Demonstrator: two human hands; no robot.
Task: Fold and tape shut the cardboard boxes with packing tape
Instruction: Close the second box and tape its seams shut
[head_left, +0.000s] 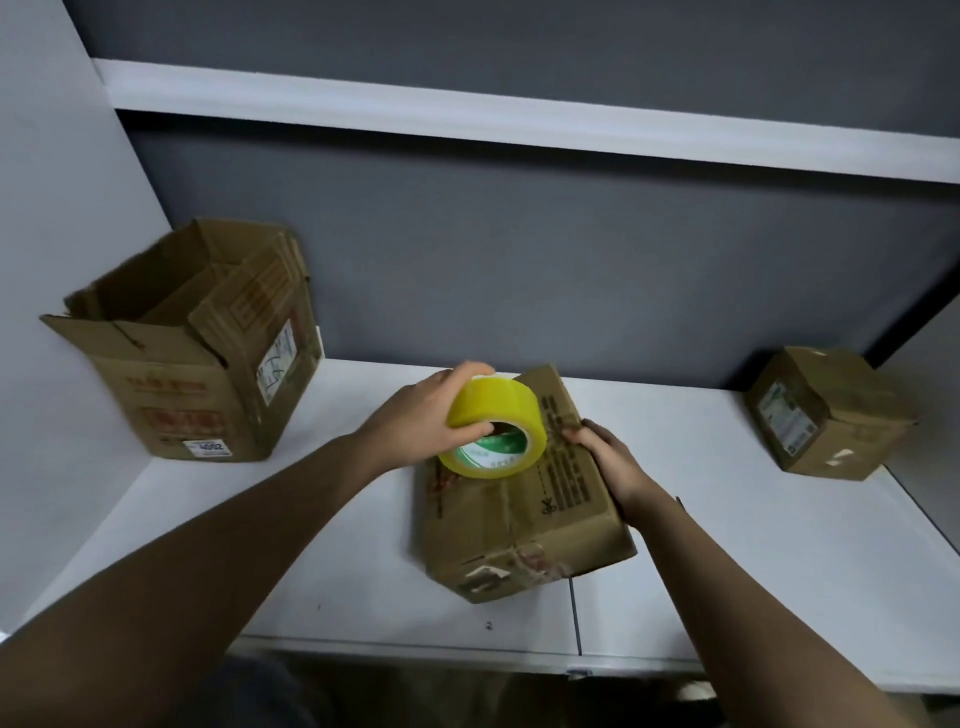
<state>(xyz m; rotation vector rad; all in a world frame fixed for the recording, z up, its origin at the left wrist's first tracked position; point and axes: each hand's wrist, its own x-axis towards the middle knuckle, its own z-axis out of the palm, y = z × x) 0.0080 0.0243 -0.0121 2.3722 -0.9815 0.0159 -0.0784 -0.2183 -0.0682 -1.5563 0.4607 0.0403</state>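
Three cardboard boxes stand on the white tabletop (727, 571): one open box (182, 353) with its flaps up at the far left corner, one closed box (524, 514) near the middle of the front edge, and one smaller closed box (826, 415) at the far right corner. There is one roll of yellow packing tape (493, 421), over the middle box. Two hands are in view, the left hand (426, 421) gripping the roll and the right hand (608, 457) on the middle box's right side.
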